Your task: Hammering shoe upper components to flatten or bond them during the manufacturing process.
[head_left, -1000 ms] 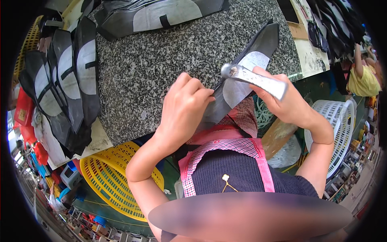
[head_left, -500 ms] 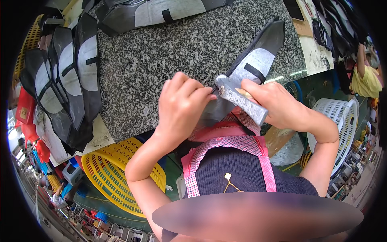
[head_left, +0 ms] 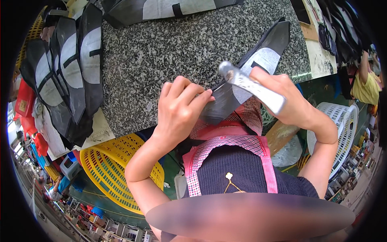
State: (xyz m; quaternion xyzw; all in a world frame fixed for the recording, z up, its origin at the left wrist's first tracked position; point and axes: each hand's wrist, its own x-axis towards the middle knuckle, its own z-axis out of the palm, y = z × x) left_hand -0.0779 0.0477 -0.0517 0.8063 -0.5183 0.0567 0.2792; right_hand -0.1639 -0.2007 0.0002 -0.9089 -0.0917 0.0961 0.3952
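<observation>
My right hand is closed round a metal hammer, its rounded end raised over the work. Below it a black piece of sheet material with a silver-grey patch and a short black strip lies slantwise on the near edge of the speckled stone slab. At the near left end of that piece, my left hand pinches the folded black edge between thumb and fingertips. The hammer and right hand hide part of the grey patch.
More black-and-grey pieces lie overlapped at the left, and another piece rests along the slab's far side. A yellow basket stands below left, a white basket at the right. Beyond it is a person in a yellow top.
The hammer has lifted off the black edge and swung up and to the right with my right hand. My left hand keeps its pinch, almost in the same place.
</observation>
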